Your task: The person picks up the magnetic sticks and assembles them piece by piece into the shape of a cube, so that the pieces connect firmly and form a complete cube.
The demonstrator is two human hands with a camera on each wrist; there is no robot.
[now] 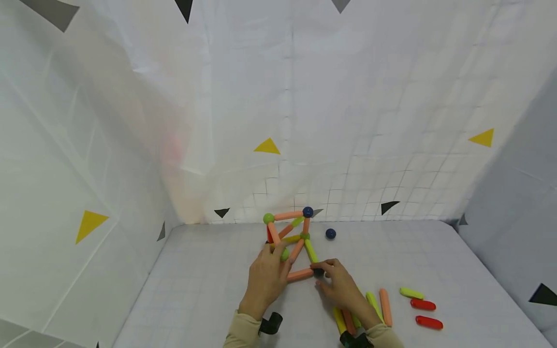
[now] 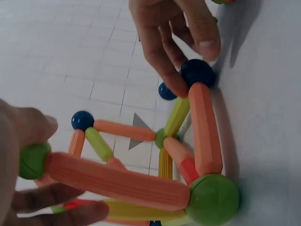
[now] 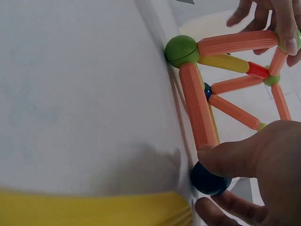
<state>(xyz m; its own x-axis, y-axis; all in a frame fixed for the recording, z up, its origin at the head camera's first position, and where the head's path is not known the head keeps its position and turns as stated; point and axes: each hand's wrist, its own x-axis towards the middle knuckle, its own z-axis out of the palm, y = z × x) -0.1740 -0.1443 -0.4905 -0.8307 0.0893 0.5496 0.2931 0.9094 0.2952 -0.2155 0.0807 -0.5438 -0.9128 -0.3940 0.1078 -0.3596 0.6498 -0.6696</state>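
Gripping the green ball (image 1: 285, 254) with your left hand (image 1: 266, 280), you pinch the dark blue ball (image 1: 319, 272), at its four o'clock in the head view, with your right hand (image 1: 341, 288).

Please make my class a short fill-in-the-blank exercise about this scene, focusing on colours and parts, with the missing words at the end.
1. The ball in the left hand is ____.
2. The end ball between the right hand's thumb and fingers is dark ____.
3. At its corners, the structure's sticks meet at round ____.
4. The loose stick farthest right on the table is ____.

Missing words: green; blue; balls; red.
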